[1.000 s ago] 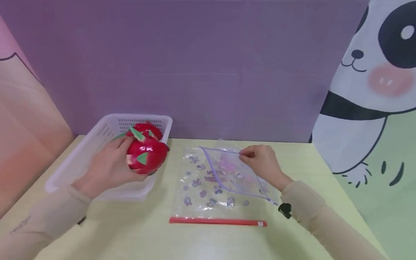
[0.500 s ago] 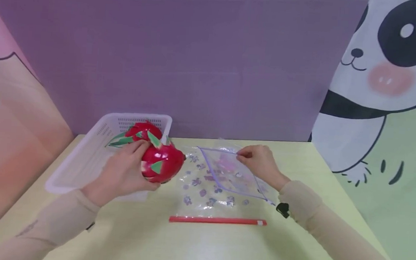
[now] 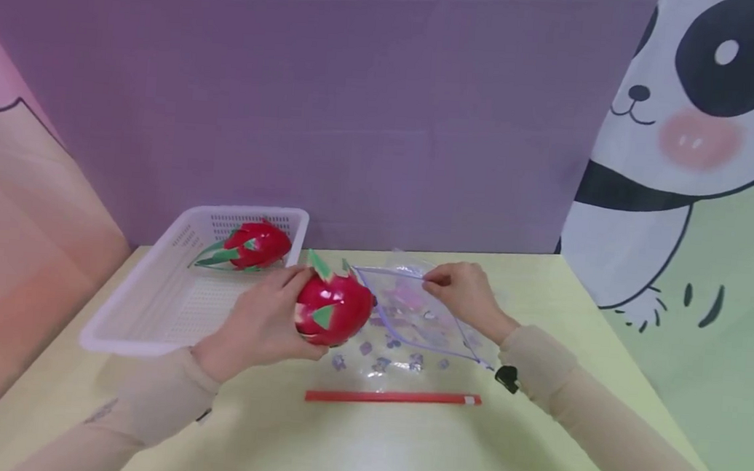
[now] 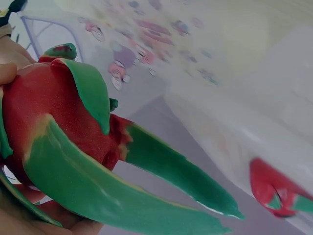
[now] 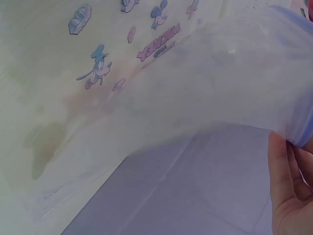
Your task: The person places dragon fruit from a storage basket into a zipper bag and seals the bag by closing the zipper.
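Observation:
My left hand (image 3: 264,322) grips a red dragon fruit (image 3: 339,307) with green leaf tips, held just left of a bag's mouth. In the left wrist view the long green leaves (image 4: 98,181) of this dragon fruit (image 4: 44,103) trail away from the palm. My right hand (image 3: 467,296) pinches the purple-edged rim of a clear zip bag (image 3: 418,308), its mouth spread open. Seen from the right wrist, fingers (image 5: 282,171) hold the bag's purple edge, and cartoon prints show on the clear plastic (image 5: 195,93).
At the back left stands a white basket (image 3: 129,298) with a second dragon fruit (image 3: 265,244) in it. A red zip slider strip (image 3: 392,398) lies along the front of clear printed plastic on the table (image 3: 395,448). A purple wall (image 3: 359,117) rises behind.
The left hand has carried the dragon fruit rightward from over the basket to beside the bag's mouth. The right hand keeps its pinch on the bag with barely any movement.

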Demonstrator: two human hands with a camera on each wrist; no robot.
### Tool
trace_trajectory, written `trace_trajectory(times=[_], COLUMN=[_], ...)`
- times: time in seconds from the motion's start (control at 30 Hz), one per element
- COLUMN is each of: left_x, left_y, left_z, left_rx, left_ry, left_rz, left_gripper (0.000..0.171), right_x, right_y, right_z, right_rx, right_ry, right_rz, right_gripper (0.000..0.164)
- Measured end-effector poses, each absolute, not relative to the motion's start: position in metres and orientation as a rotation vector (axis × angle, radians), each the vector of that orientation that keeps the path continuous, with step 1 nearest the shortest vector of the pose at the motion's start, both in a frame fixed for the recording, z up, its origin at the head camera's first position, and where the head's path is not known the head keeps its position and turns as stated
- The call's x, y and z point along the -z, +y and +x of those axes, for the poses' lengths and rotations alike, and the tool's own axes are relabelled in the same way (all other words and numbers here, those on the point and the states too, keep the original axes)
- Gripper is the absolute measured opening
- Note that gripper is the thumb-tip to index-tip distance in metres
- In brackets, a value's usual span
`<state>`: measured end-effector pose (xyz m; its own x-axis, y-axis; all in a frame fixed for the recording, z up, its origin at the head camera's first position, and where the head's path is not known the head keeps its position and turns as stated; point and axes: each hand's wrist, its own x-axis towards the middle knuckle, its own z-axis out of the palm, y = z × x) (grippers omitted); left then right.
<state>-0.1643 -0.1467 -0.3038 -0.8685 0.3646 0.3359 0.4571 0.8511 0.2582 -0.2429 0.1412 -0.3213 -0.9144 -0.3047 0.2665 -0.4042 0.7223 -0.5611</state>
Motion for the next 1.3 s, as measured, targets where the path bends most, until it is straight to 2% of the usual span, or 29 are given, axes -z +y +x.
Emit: trace_trajectory(times=[0.33, 0.77, 0.93, 1.3], left_x=[0.306, 0.31, 0.319, 0.336], left_y=[-0.114, -0.085, -0.079, -0.077], left_z=[-0.167, -0.179, -0.183, -0.182], left_rx=[0.585, 0.642, 0.586, 0.316], left_ry=[-2.706, -2.704, -2.67, -2.687], left_rz=[-0.726, -0.706, -0.702, -0.754], left_gripper=[0.093, 0.095, 0.092, 0.097], right_x=[0.32, 0.319, 0.321, 0.321], right_y=[0.138, 0.134, 0.135, 0.141], right_z=[-0.24, -0.24, -0.242, -0.247], right_rx=[-0.983, -0.99, -1.007, -1.223], right_ry=[-2.811, -2.817, -2.801, -2.802], right_rz=[0.534, 0.509, 0.508, 0.436], right_gripper=[0.016, 0.018, 0.017, 0.019])
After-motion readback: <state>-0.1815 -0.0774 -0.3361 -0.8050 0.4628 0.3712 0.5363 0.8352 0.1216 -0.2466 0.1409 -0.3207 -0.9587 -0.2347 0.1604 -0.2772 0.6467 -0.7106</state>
